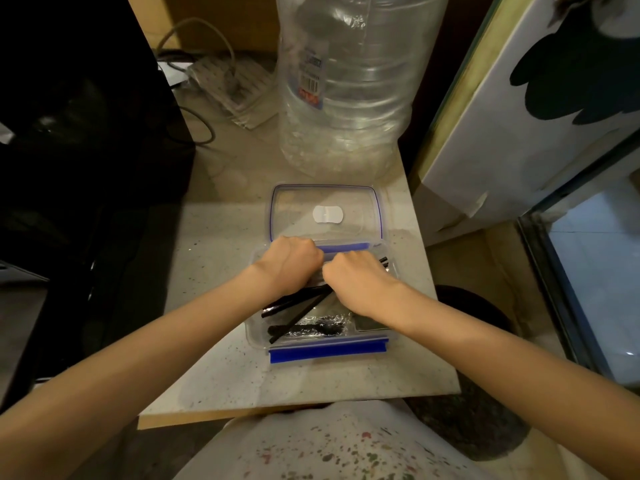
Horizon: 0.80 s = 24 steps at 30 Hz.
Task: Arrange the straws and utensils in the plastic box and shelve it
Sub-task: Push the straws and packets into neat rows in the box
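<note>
A clear plastic box (254, 336) with blue clasps stands on the speckled table. Several black straws (294, 303) lie slanted inside it, over wrapped black utensils (311, 329) near the front wall. Its clear lid (346, 199) lies flat just behind the box. My left hand (289, 263) and my right hand (358, 280) are both inside the box, fingers curled down over the straws' far ends. The fingertips are hidden, and the straws run under both palms.
A big clear water bottle (349, 84) stands behind the lid. A power strip with cables (235, 84) lies at the back left. A dark bulky object (79, 133) fills the left side. A white cabinet (519, 116) and a glass tank (595, 271) stand to the right.
</note>
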### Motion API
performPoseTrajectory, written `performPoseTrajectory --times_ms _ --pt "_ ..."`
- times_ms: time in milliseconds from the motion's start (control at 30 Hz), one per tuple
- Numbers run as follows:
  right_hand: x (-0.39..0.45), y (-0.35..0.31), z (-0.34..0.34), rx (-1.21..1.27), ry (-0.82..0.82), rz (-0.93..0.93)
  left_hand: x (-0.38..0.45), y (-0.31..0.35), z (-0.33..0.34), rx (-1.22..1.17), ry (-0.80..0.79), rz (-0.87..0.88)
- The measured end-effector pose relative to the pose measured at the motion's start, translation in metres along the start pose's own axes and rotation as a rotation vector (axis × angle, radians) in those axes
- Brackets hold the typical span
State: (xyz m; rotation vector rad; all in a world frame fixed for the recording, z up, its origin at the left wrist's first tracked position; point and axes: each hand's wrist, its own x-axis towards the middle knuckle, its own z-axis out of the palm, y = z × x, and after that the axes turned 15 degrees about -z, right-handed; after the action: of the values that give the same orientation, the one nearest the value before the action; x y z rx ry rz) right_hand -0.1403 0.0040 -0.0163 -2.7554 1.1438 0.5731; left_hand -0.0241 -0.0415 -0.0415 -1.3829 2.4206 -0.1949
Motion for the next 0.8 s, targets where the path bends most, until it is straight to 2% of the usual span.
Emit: performPoseTrajectory --times_ms 233,367,467,800 --pt "0.006 -0.001 0.004 0.076 -0.003 0.081 0.001 -0.005 0.010 -0.017 0.028 0.008" --pt "0.000 0.003 0.006 0.146 0.131 0.001 0.000 -0.005 0.007 -0.015 0.015 0.011" --pt "-0.005 0.003 0.010 0.100 0.176 -0.058 0.001 -0.005 0.007 -0.014 0.019 0.014" --pt "-0.013 -0.012 0.012 -0.067 0.039 -0.040 -0.001 -0.006 0.003 -0.017 -0.014 0.009"
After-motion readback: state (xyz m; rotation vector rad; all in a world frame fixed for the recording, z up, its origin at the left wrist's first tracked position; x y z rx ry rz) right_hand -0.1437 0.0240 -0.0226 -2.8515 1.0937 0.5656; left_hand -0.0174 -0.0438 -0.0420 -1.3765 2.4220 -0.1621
